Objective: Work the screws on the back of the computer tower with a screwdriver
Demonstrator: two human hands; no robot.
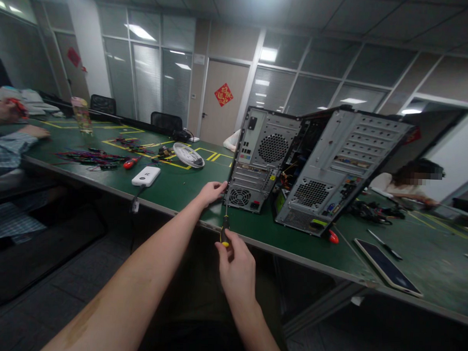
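Observation:
My right hand (236, 261) grips the yellow-and-black handle of a screwdriver (225, 229) between thumb and fingers. The screwdriver's thin shaft points up to the lower left rear edge of a computer case (255, 168); whether the tip sits in a screw is too small to tell. Against the left side of that case, near its bottom, my left hand (213, 193) rests with its fingers stretched out, their tips partly hidden. Fan grilles, ports and a power socket show on the case's back. A second computer case (315, 184) stands tilted in view just to the right.
On the green table (171, 188) lie a white power bank (146, 176), a red-handled tool (130, 163), bundled wires (91, 158) and a white round grille (188, 155). To the right are a phone (387, 266), a knife-like tool (386, 245) and black cables (372, 211). Other people sit at both sides.

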